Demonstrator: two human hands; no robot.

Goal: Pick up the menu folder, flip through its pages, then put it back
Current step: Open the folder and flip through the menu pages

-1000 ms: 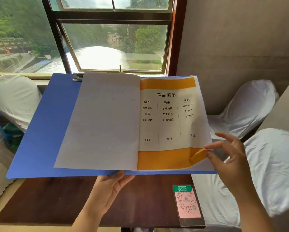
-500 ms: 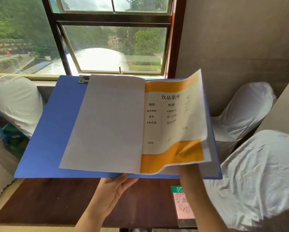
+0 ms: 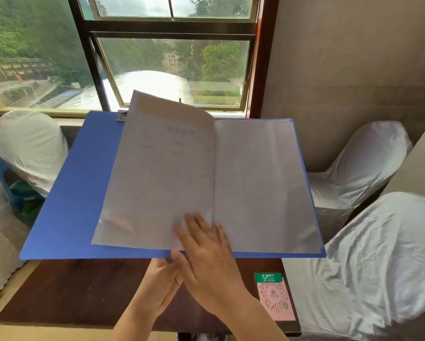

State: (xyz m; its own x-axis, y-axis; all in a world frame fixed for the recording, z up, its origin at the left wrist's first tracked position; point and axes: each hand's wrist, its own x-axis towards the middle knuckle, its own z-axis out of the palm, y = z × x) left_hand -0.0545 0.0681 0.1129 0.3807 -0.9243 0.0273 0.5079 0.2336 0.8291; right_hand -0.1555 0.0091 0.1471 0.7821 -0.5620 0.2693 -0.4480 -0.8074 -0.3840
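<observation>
The blue menu folder [image 3: 69, 205] is held open above the dark wooden table [image 3: 83, 291], its spine toward me. My left hand [image 3: 161, 279] grips the folder's near edge from below, thumb on top. My right hand [image 3: 206, 249] lies flat, fingers spread, on the lower part of the turned page [image 3: 162, 173] near the spine. That page shows its blank grey back with faint print through it and bulges up at the top. The right side shows an empty clear sleeve [image 3: 263, 183].
A QR code sign [image 3: 275, 297] lies on the table's near right corner. White-covered chairs stand at the left [image 3: 29, 148], at the right [image 3: 359, 166] and close on the right [image 3: 368, 262]. A window [image 3: 172, 70] is behind the folder, a wall [image 3: 349, 57] to the right.
My right hand lifted the orange drinks page by its lower right corner, swung it over to the left, and now presses it down near the spine. The left hand kept holding the folder.
</observation>
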